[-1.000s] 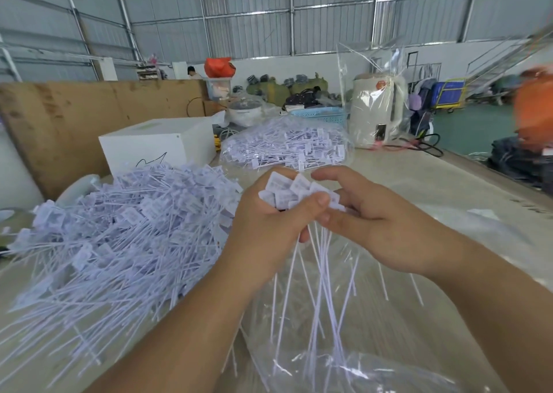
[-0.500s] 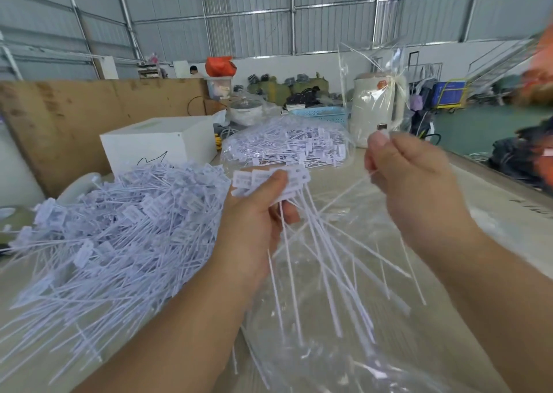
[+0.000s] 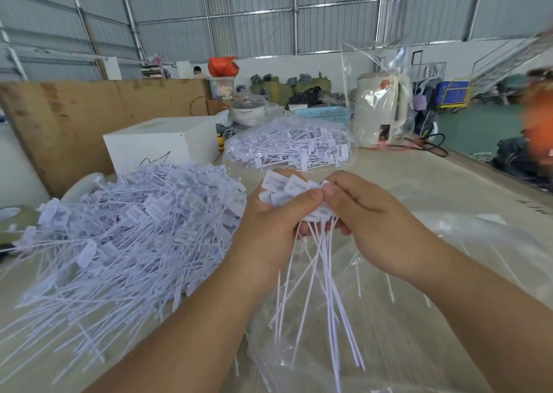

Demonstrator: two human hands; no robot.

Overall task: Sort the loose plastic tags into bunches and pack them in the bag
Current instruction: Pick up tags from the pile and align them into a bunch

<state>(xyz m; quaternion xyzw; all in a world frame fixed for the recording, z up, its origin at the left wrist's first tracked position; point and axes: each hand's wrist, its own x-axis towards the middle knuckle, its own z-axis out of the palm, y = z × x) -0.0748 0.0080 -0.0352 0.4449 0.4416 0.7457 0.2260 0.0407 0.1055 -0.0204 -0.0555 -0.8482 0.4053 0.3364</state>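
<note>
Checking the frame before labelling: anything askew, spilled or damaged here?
Nothing damaged. The bunch gripped by the left hand and right hand has its tails splayed and crossing, not aligned. A few single tags lie scattered on the clear bag.

Two bare forearms entering from the lower edge, uncovered from wrist to frame border; no sleeve in view. Left hand (image 3: 270,228) and right hand (image 3: 371,222) bare, ungloved. Short, trimmed fingernails on both thumbs. No ring, watch, bracelet or band visible on fingers or wrists. No markings visible.
</note>
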